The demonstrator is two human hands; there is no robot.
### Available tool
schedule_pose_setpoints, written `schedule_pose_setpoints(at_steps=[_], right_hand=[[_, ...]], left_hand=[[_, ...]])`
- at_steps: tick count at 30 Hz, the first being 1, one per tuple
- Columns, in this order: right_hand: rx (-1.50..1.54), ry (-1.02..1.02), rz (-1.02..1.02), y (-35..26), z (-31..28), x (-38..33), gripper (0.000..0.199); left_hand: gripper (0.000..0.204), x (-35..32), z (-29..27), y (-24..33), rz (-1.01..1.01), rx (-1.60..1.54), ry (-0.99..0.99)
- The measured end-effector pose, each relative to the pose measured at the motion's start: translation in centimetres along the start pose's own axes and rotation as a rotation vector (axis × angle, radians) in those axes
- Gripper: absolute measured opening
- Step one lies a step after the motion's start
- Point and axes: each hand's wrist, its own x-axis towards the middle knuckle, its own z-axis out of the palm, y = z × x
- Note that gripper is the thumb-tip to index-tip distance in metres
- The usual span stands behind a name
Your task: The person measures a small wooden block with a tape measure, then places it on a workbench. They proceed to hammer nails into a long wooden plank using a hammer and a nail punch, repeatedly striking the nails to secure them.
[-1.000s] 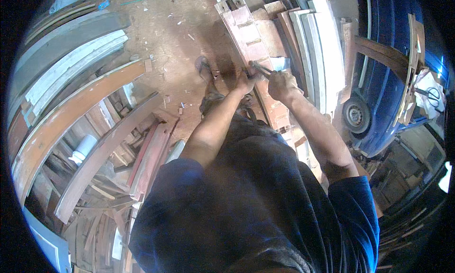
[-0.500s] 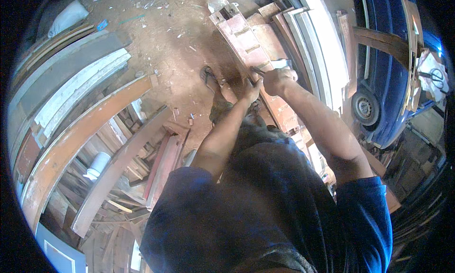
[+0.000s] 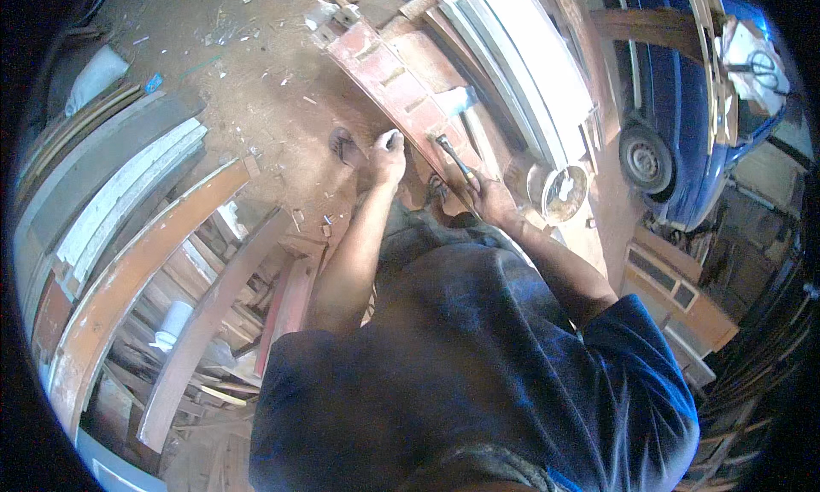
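Observation:
My right hand (image 3: 494, 202) is closed round the handle of a hammer (image 3: 457, 159). The hammer's head lies over a long reddish wooden beam (image 3: 401, 95) with several slots cut in its upper face. To the left of the beam, apart from it, my left hand (image 3: 389, 161) is raised with its fingers curled in. A small pale and dark spot shows at its fingertips, too small to name. A whitish piece (image 3: 455, 102) lies across the beam's far side, beyond the hammer.
Long boards (image 3: 521, 56) are stacked to the right of the beam, near a round tub (image 3: 559, 193). A blue vehicle (image 3: 675, 90) stands farther right. At left lie more planks (image 3: 137, 278) and a white container (image 3: 175, 321). Wood scraps litter the dirt floor (image 3: 256, 90).
My hands were close together at the beam; now they are apart. The left has moved left off the beam, the right nearer to my body with the hammer. The view has shifted.

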Motion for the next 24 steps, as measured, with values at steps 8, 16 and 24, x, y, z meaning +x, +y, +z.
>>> schedule_pose_setpoints(at_steps=[8, 16, 24], right_hand=[[-0.238, -0.069, -0.038, -3.7, -2.0, -5.8, 0.044], [-0.339, -0.462, 0.251, -1.6, -0.5, -6.5, 0.052], [-0.452, -0.518, 0.246, -8.5, -6.4, -1.4, 0.031]], left_hand=[[0.050, -8.1, -2.4, 5.5, -0.406, -0.510, -0.416], [0.032, -5.9, -3.8, 2.4, -0.355, -0.374, -0.337], [0.031, -4.8, -5.3, 1.8, -0.355, -0.465, -0.227]])
